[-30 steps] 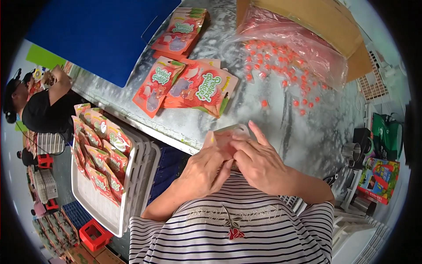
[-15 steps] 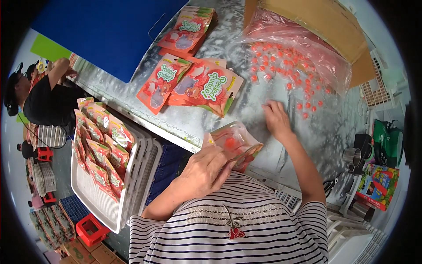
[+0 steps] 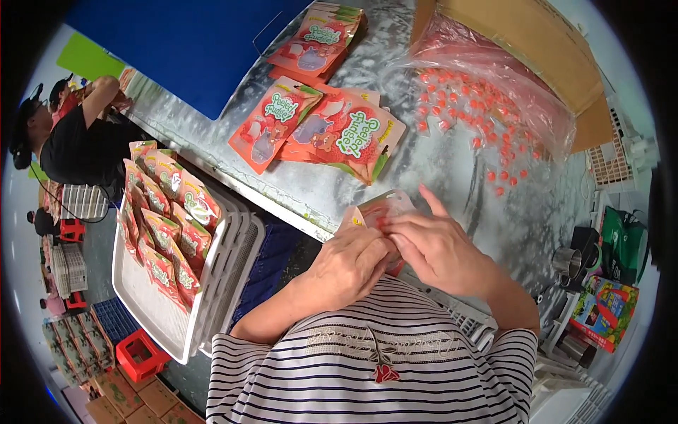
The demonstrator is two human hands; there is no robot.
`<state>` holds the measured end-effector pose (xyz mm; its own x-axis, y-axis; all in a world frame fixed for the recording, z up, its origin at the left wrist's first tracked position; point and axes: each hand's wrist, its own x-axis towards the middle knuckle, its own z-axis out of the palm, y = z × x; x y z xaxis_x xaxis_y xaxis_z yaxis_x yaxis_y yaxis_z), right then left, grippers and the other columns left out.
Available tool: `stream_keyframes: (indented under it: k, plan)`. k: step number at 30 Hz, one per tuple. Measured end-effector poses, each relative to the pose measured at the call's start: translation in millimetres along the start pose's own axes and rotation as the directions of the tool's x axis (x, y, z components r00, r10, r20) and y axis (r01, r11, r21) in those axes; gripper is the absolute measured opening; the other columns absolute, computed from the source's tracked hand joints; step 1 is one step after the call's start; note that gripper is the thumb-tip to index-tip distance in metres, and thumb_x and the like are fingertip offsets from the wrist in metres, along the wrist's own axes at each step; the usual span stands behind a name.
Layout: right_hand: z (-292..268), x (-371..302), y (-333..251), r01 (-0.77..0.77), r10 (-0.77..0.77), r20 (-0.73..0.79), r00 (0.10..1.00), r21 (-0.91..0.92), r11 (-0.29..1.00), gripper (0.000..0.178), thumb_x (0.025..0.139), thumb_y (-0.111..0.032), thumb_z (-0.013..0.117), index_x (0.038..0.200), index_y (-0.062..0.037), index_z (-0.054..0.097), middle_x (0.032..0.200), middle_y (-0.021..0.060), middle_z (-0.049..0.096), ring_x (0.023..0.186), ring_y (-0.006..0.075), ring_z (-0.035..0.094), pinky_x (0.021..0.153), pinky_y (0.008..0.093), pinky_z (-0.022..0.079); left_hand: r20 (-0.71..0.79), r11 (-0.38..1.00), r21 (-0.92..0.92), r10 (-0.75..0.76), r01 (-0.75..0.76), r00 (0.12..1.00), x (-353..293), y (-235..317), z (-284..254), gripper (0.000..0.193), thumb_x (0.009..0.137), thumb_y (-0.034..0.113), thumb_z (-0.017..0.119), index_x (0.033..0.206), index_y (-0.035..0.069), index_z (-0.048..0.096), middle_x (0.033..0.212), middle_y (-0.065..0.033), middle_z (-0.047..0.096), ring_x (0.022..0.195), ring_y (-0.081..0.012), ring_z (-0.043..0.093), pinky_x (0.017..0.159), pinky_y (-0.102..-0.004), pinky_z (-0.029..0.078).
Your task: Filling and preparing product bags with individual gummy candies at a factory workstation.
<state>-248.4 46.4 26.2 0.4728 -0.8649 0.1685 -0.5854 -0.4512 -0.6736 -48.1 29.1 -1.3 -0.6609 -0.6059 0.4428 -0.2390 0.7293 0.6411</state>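
Note:
My left hand (image 3: 349, 265) pinches the side of a red and clear candy pouch (image 3: 387, 203) in front of my chest. Its mouth faces up and away from me. Over that mouth, my right hand (image 3: 445, 251) has its fingertips bunched together, one finger raised; whether a candy is between them is hidden. Something red shows under those fingertips. Small red wrapped candies (image 3: 477, 106) lie spread on the table beyond my right hand. Flat printed pouches (image 3: 339, 134) overlap on the table ahead of my left hand.
A stack of pouches (image 3: 318, 42) lies farther back beside a blue board (image 3: 169, 49). The candies spill from a plastic-lined cardboard box (image 3: 551, 56) at the far right. Left of the table, stacked white trays (image 3: 152, 311) carry filled pouches (image 3: 166, 226). A co-worker (image 3: 85, 152) is at the far left.
My right hand has come from the tabletop near the candies to the mouth of the pouch. My left hand keeps its hold on the pouch.

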Motion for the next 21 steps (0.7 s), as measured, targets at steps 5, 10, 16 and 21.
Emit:
stream_keyframes:
  k: [5, 10, 16, 21]
  plan:
    - [3, -8, -1, 0.053, -0.053, 0.117, 0.992, 0.01, 0.999, 0.012, 0.086, -0.007, 0.062, 0.096, 0.0005, 0.062, 0.099, 0.0123, 0.063, 0.096, 0.0277, 0.062, 0.105, 0.0521, 0.035, -0.126, 0.998, -0.047, -0.057, 0.052, 0.99, -4, -3, -8, 0.032, 0.075, 0.001, 0.07, 0.105, 0.0, 0.06, 0.105, -0.0162, 0.06, 0.089, -0.0318, 0.063, 0.074, -0.0383, 0.052]
    - [-5, -11, 0, 0.209, -0.207, 0.081, 0.975, -0.019, 0.978, 0.012, 0.078, 0.0, 0.065, 0.09, 0.0021, 0.062, 0.101, 0.0129, 0.06, 0.098, 0.0257, 0.061, 0.104, 0.0499, 0.042, 0.007, 0.946, -0.243, -0.219, 0.214, 0.976, -2, -43, -22, 0.066, 0.078, 0.027, 0.077, 0.131, -0.002, 0.048, 0.122, -0.0207, 0.057, 0.111, -0.0305, 0.056, 0.097, -0.041, 0.044]
    - [-19, -18, 5, 0.117, -0.117, 0.046, 0.992, 0.0, 0.993, 0.016, 0.082, -0.003, 0.067, 0.097, -0.0007, 0.063, 0.104, 0.0108, 0.063, 0.095, 0.0263, 0.064, 0.106, 0.0511, 0.039, 0.443, 0.531, -0.686, -0.238, 0.498, 0.864, -14, -66, 20, 0.041, 0.099, 0.034, 0.051, 0.121, 0.0, 0.06, 0.098, -0.0069, 0.066, 0.086, -0.0123, 0.06, 0.074, -0.0283, 0.052]
    - [-40, -24, -29, 0.069, -0.082, -0.03, 0.996, -0.31, 0.948, 0.041, 0.073, -0.015, 0.078, 0.107, 0.001, 0.06, 0.112, 0.0126, 0.061, 0.099, 0.0265, 0.063, 0.094, 0.0444, 0.046, 0.257, 0.692, -0.645, -0.205, 0.326, 0.944, 5, -23, 12, 0.04, 0.102, 0.028, 0.043, 0.117, -0.004, 0.06, 0.111, -0.0156, 0.063, 0.094, -0.0215, 0.063, 0.08, -0.0313, 0.052]
